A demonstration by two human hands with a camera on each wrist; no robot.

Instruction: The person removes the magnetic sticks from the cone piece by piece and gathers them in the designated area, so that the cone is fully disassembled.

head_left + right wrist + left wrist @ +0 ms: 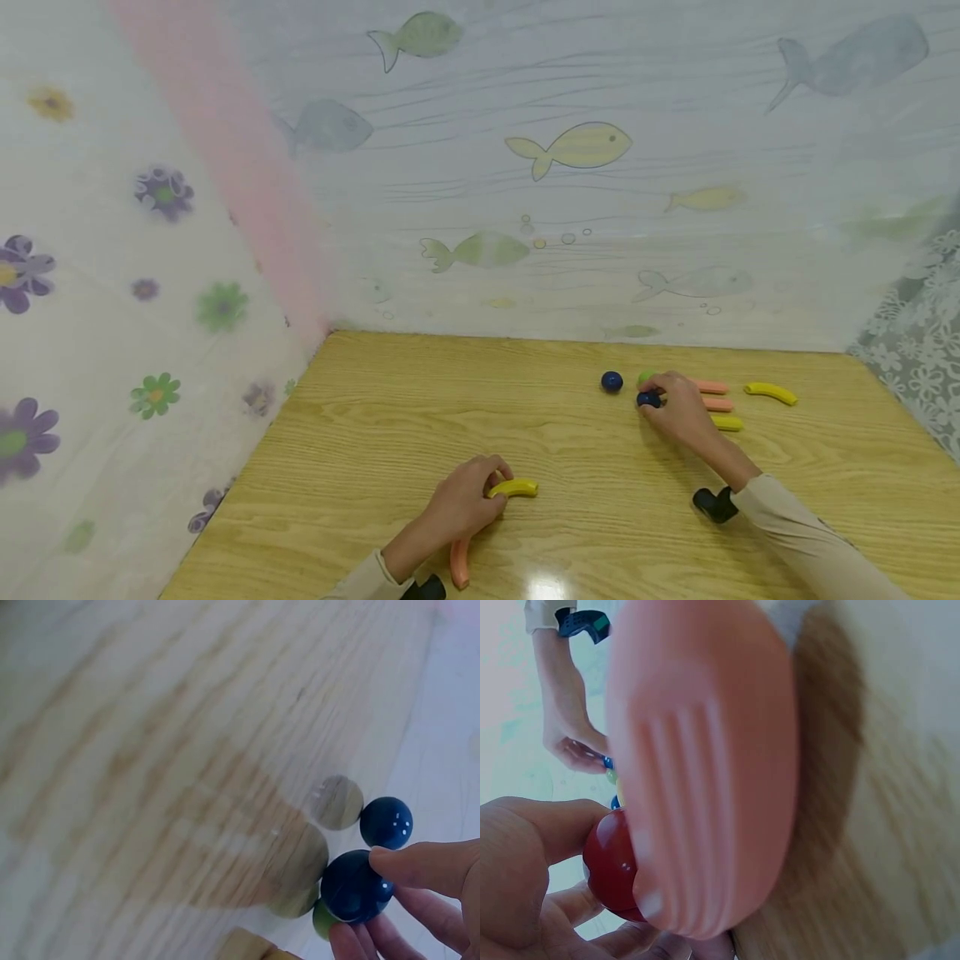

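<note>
My left hand is low on the table, left of centre. In the left wrist view its thumb and fingers grip a shiny red ball, hidden in the head view. A curved yellow stick juts out at its fingertips. A curved pink stick emerges from under the palm and looms large, ridged, beside the red ball in the left wrist view. Farther off, my right hand pinches a glossy dark blue ball between thumb and fingers. Partly behind that hand is a green ball.
Another dark blue ball lies left of my right hand. Beyond that hand are two pink sticks, a yellow stick and a curved yellow stick. Patterned fabric walls border the wooden table.
</note>
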